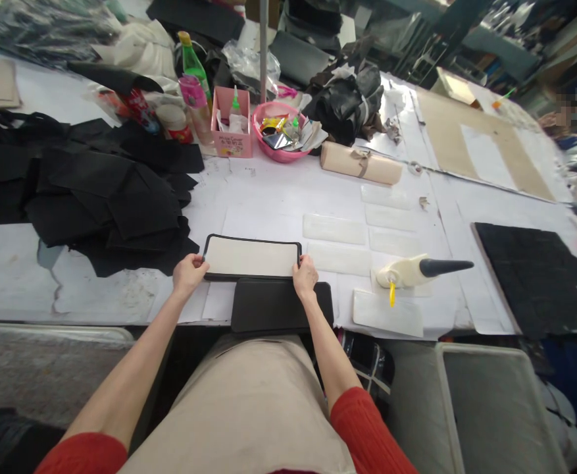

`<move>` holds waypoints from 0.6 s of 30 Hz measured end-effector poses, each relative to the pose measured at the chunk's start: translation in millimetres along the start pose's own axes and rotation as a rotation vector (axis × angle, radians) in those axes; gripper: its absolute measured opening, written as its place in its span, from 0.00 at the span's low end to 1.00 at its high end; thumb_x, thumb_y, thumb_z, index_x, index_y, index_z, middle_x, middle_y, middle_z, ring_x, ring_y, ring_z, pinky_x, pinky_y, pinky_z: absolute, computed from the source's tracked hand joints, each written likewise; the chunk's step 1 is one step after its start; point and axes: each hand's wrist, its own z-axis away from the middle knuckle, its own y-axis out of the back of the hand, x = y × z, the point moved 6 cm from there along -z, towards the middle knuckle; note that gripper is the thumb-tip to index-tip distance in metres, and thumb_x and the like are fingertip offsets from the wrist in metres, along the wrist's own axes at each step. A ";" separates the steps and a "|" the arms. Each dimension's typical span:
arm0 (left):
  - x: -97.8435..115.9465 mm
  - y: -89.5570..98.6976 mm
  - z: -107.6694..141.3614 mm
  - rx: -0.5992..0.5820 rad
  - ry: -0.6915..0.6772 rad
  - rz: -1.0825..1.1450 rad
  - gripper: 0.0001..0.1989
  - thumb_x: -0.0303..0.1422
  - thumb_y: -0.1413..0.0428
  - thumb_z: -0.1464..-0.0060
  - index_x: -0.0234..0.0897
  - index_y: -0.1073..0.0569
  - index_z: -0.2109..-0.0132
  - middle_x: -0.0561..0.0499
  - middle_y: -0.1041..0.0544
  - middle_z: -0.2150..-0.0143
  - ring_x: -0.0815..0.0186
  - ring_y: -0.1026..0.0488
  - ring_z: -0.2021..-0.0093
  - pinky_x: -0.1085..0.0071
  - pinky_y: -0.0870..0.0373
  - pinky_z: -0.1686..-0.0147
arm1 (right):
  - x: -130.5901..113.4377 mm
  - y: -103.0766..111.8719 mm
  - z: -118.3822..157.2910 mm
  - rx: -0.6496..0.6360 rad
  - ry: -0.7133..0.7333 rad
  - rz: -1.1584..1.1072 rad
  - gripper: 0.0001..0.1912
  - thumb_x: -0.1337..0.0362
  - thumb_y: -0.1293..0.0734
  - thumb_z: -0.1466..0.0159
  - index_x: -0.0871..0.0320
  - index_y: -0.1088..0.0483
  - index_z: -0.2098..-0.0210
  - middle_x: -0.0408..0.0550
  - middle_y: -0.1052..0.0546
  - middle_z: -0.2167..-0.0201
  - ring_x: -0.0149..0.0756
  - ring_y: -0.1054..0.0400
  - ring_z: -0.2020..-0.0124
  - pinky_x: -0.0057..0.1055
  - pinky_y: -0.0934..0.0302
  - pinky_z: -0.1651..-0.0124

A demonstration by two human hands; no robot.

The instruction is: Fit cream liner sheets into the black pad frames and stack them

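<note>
A flat rectangular panel (251, 257), off-white with a black border and rounded corners, lies between my hands. My left hand (189, 273) pinches its left end, and my right hand (305, 273) grips its right end. Just below it, partly under my right wrist, is a plain black rounded panel (263, 306) at the table's front edge. To the right are several thin translucent rectangles (336, 259) in rows. A cream bottle (401, 272) with a dark tapered end and a yellow tip stands or lies beside them; which one I cannot tell.
Black cut pieces (95, 184) are heaped on the left of the white table (268, 191). Behind are a pink box (232, 141), a pink basket (281, 155), bottles and a beige roll (360, 163). A black stack (529, 276) lies right. A vertical pole (263, 52) rises at the back.
</note>
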 end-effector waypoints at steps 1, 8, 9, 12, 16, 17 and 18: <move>2.4 1.8 2.7 0.013 0.005 -0.037 0.15 0.38 0.43 0.56 0.36 0.25 0.61 0.46 0.23 0.68 0.55 0.25 0.65 0.63 0.32 0.62 | -0.3 0.4 0.0 0.004 0.011 0.005 0.12 0.69 0.38 0.34 0.58 0.32 0.52 0.53 0.26 0.54 0.40 0.29 0.56 0.31 0.39 0.57; 66.5 6.2 42.3 0.217 -0.311 -0.146 0.17 0.37 0.47 0.46 0.34 0.26 0.52 0.36 0.26 0.50 0.48 0.31 0.45 0.56 0.36 0.46 | 3.2 15.1 1.5 0.038 0.063 -0.084 0.12 0.66 0.39 0.33 0.58 0.32 0.50 0.52 0.27 0.54 0.38 0.29 0.56 0.31 0.38 0.57; 79.1 -5.8 45.2 0.130 -0.350 -0.102 0.15 0.38 0.48 0.45 0.36 0.26 0.54 0.38 0.25 0.51 0.50 0.30 0.47 0.57 0.36 0.46 | 5.6 17.7 1.0 0.035 0.072 -0.103 0.12 0.66 0.39 0.33 0.58 0.32 0.50 0.52 0.26 0.54 0.38 0.29 0.57 0.31 0.38 0.56; 112.4 -55.1 46.6 -0.226 -0.325 0.109 0.12 0.42 0.46 0.47 0.40 0.25 0.63 0.45 0.21 0.63 0.57 0.25 0.61 0.63 0.30 0.56 | 18.5 25.4 -7.2 0.005 0.094 -0.135 0.11 0.67 0.39 0.33 0.57 0.30 0.53 0.49 0.24 0.56 0.36 0.28 0.59 0.30 0.38 0.55; 132.7 -111.7 38.1 -0.532 -0.021 0.418 0.20 0.50 0.39 0.59 0.37 0.27 0.69 0.48 0.23 0.74 0.63 0.27 0.76 0.68 0.32 0.75 | 53.2 46.4 -42.4 0.010 0.048 -0.103 0.12 0.68 0.39 0.34 0.56 0.27 0.54 0.48 0.22 0.56 0.34 0.27 0.60 0.29 0.37 0.54; 133.0 -120.6 35.2 -0.560 0.047 0.452 0.21 0.51 0.38 0.62 0.36 0.27 0.70 0.48 0.23 0.75 0.64 0.28 0.78 0.69 0.32 0.77 | 64.5 54.0 -55.2 0.016 0.020 -0.079 0.12 0.68 0.39 0.34 0.56 0.27 0.54 0.48 0.22 0.55 0.33 0.27 0.60 0.29 0.37 0.54; 131.5 -127.2 32.2 -0.572 0.103 0.463 0.22 0.51 0.38 0.64 0.36 0.28 0.71 0.48 0.24 0.76 0.64 0.28 0.79 0.69 0.32 0.79 | 76.7 61.9 -68.8 0.019 -0.016 -0.044 0.13 0.68 0.39 0.34 0.56 0.27 0.53 0.48 0.21 0.55 0.33 0.27 0.59 0.29 0.37 0.53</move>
